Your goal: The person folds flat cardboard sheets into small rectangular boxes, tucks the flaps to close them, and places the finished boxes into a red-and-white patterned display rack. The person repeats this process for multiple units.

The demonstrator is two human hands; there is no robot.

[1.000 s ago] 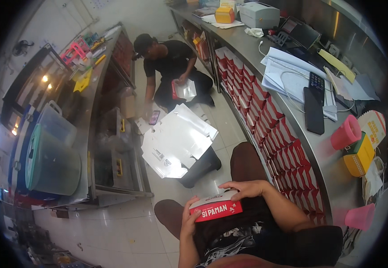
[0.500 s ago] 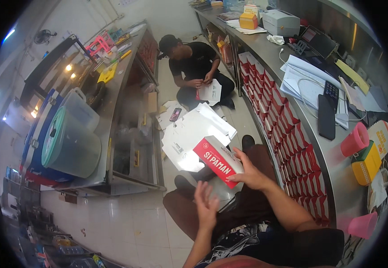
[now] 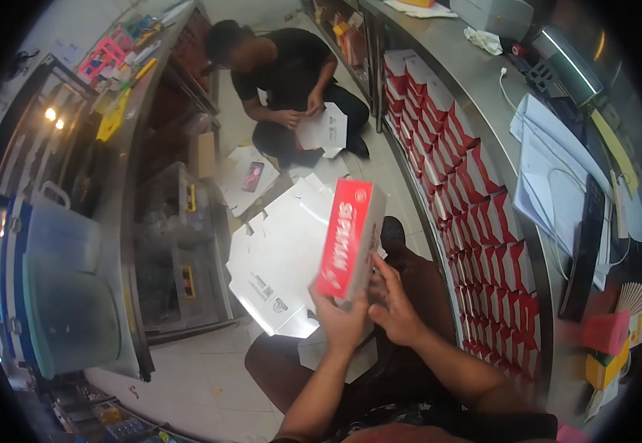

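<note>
A folded red and white cardboard box (image 3: pixel 350 238) stands upright in front of me, held up above my lap. My left hand (image 3: pixel 341 319) grips its lower end from below. My right hand (image 3: pixel 392 303) presses against its right side near the bottom, fingers spread on the white panel. Beneath the box a stack of flat white box blanks (image 3: pixel 280 258) lies on the floor by my knees.
A person in black (image 3: pixel 284 81) sits on the floor ahead, folding a white blank (image 3: pixel 324 129). Rows of folded red and white boxes (image 3: pixel 476 199) fill shelves under the steel counter (image 3: pixel 483 81) on the right. A steel cabinet (image 3: pixel 166 244) and plastic tubs (image 3: pixel 62 295) stand left.
The box has been turned from lying tilted to standing upright and raised higher. My left hand moved up to grip its lower end; my right hand slid down to its side.
</note>
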